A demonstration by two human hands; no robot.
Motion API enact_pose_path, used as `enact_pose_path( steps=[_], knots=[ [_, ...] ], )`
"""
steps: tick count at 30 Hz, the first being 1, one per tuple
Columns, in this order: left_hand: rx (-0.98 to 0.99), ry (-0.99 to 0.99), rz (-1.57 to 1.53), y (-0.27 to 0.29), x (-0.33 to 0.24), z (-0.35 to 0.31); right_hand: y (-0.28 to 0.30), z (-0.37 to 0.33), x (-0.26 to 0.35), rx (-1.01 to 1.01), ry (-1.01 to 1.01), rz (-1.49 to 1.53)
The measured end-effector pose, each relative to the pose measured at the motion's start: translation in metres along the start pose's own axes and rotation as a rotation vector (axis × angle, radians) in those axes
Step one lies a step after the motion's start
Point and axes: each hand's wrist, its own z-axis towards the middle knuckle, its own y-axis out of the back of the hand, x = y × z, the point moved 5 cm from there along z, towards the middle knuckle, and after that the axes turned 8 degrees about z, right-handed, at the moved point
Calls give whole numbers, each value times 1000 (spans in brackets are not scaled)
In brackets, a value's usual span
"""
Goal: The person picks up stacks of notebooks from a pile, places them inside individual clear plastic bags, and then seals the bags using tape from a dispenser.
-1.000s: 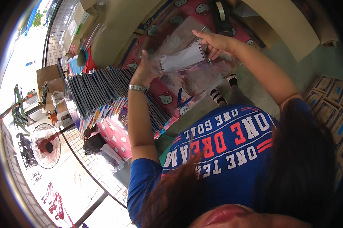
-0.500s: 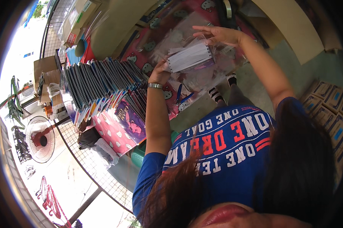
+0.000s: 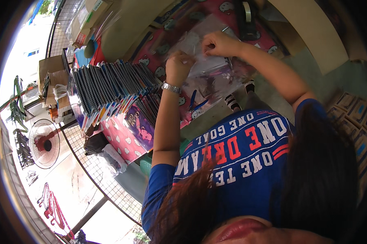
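Note:
Both my hands are over the pink patterned table, fingers closed. My left hand (image 3: 178,69), below a metal watch, pinches what looks like the edge of some clear plastic (image 3: 197,42). My right hand (image 3: 221,44) is a little farther off to the right, its fingertips bent down on the same plastic. Beneath and between them lies a white paper bundle (image 3: 210,67), partly hidden by the hands and shiny film. Blue-handled pliers or cutters (image 3: 197,105) rest near the table's front edge.
Tight rows of spiral-bound notebooks (image 3: 110,87) stand to the left on the table (image 3: 120,140). A tape dispenser (image 3: 247,24) sits at the far side. Cardboard boxes (image 3: 350,118) are stacked at right; a fan (image 3: 44,143) stands at left.
My left hand has let go of the white bundle, which is now lower on the table. My right hand has moved down and left, closing its spread fingers.

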Motion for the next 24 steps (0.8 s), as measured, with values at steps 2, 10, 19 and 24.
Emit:
enact_pose_path(
  steps=[2,10,19,24],
  knots=[
    [60,35,-104,4,-3,-14,6,-12,13,60,54,-54],
    [-207,-321,107,4,-20,-51,-19,-50,33,-32,252,-375],
    [-186,111,-69,-19,4,-41,-17,-24,13,-497,-102,-397],
    [39,266,159,-1,-4,-25,81,-61,-72,-1088,-136,-205]
  ],
)
